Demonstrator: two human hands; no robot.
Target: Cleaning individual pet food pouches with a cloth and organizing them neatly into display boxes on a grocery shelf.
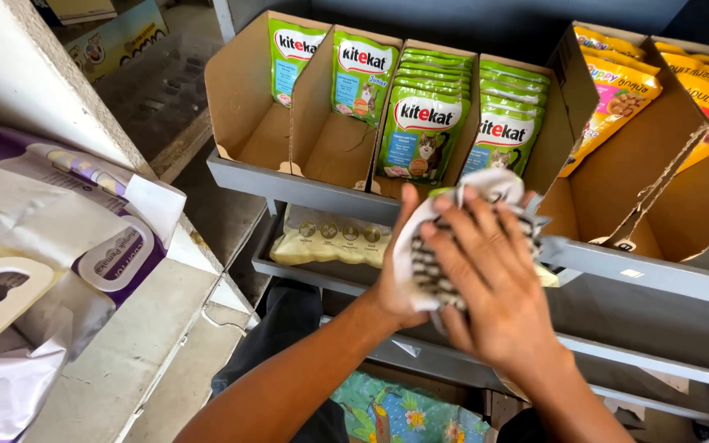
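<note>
Cloth: white cloth (453,238) with dark stripes, bunched between both hands, just in front of the grey shelf edge (305,190) below the green pouches.
Right hand: right hand (494,287) lies over the front of the cloth, fingers spread wide and pressed flat on it.
Left hand: left hand (391,279) is behind and under the cloth, mostly hidden; its fingers wrap the left edge, gripping it.
Green pouches: green pouches (424,123) stand upright in rows inside open cardboard trays (244,98); the two trays on the left hold only a pouch or two at the back, and the two on the right are full.
Yellow pouches: yellow pouches (621,94) stand in the cardboard trays to the right, leaning back, well clear of the hands.
Lower shelf: a pale yellow bag (330,242) lies flat there, just left of the left hand, partly hidden by it.
Left side: a purple and white bag (112,246) with a cut-out handle rests on a concrete ledge (125,344), well apart from the cloth.
In the way: both hands and the cloth cover the shelf edge and part of the lower shelf behind them.
Below: a colourful printed pack (408,414) shows between the forearms.
</note>
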